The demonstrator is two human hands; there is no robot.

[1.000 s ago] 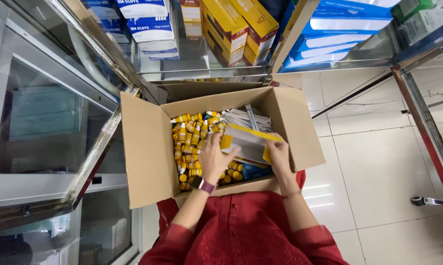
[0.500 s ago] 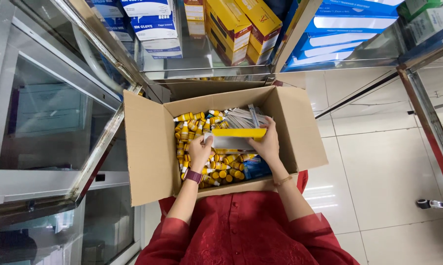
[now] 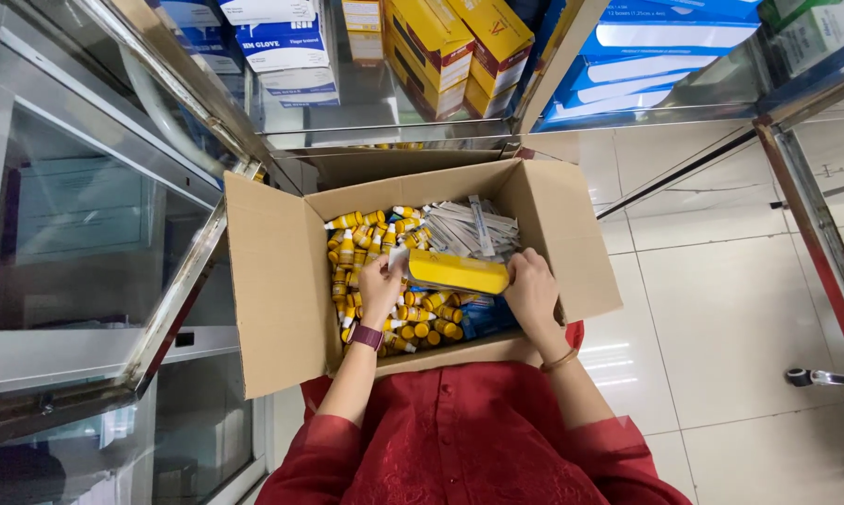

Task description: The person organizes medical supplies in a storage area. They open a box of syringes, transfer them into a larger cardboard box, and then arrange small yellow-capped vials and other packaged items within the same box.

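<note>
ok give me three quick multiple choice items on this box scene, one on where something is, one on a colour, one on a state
1. Where do the small yellow bottles lie?
A. on the floor tiles
B. inside the cardboard box
C. on the glass shelf

2. What colour is the long carton held over the box?
A. yellow
B. green
C. white

3. How is that carton held?
A. by the left hand alone
B. lying loose, untouched
C. between the left hand and the right hand, one at each end

Answers:
1 B, the bottles fill the box's left side.
2 A, its faces are plain yellow.
3 C, fingers of each hand grip an end.
</note>
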